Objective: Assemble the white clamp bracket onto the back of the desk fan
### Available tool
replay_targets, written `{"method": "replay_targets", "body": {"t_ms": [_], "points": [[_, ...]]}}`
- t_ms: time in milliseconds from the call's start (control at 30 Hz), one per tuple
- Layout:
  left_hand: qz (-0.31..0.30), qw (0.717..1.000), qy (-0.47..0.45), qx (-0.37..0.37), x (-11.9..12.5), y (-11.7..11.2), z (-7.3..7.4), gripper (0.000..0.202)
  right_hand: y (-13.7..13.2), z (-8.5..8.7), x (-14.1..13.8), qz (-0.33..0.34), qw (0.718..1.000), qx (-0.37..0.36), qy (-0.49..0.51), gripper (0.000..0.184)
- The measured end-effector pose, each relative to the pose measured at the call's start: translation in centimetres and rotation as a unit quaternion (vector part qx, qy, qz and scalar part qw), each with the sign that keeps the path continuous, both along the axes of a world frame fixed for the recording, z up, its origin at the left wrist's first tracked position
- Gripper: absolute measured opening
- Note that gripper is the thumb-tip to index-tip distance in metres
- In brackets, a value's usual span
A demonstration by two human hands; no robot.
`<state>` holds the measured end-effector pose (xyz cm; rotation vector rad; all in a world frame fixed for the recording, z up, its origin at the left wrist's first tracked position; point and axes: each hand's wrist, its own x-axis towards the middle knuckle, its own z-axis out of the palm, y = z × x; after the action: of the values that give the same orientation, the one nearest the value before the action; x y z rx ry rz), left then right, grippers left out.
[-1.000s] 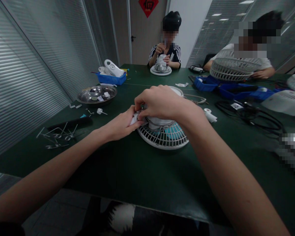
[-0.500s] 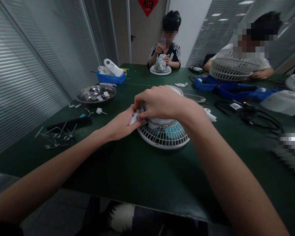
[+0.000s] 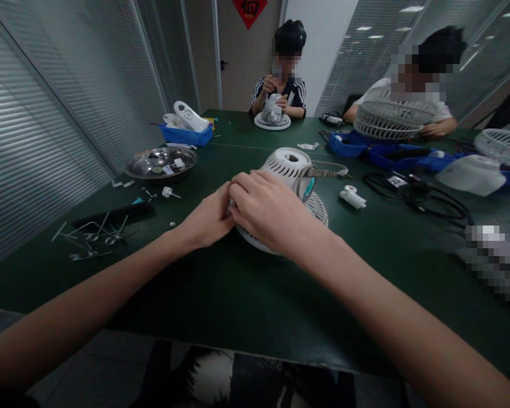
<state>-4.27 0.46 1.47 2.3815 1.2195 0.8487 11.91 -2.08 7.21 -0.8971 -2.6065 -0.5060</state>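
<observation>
A white fan head (image 3: 289, 164) rests face down on its round grille (image 3: 317, 208), with a wire sticking out to the right. At its left side my left hand (image 3: 209, 220) is closed, thumb toward the fan, around a small white plastic part that is mostly hidden. My right hand (image 3: 261, 207) is curled over the same spot, in front of the fan head. Its fingertips meet my left hand, and what they pinch is covered.
A steel bowl (image 3: 160, 164) with small parts stands left, near several metal pieces (image 3: 96, 238) and a black tool (image 3: 113, 214). A white cylindrical part (image 3: 352, 196) and black cable (image 3: 416, 192) lie right. Blue bins (image 3: 187, 135) stand farther back. Two people handle fans across the table.
My right hand has come down and toward me, uncovering the top of the fan head and covering the white part. My left hand stays beside the fan. The view has shifted slightly.
</observation>
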Motion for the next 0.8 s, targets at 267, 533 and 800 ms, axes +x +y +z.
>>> {"method": "replay_targets", "body": {"t_ms": [267,533,800], "points": [[0.036,0.998,0.037,-0.027,1.8,-2.7,0.6,0.026,-0.9,-4.3,2.8,0.079,0.981,0.034,0.177,0.015],[0.054,0.998,0.041,-0.013,2.0,-2.9,0.9,0.025,-0.7,-5.8,3.5,0.106,0.965,0.048,0.236,0.014],[0.062,0.998,0.023,-0.017,2.0,-2.8,0.7,0.026,-0.6,-5.6,3.7,0.112,0.965,0.049,0.232,0.014]]}}
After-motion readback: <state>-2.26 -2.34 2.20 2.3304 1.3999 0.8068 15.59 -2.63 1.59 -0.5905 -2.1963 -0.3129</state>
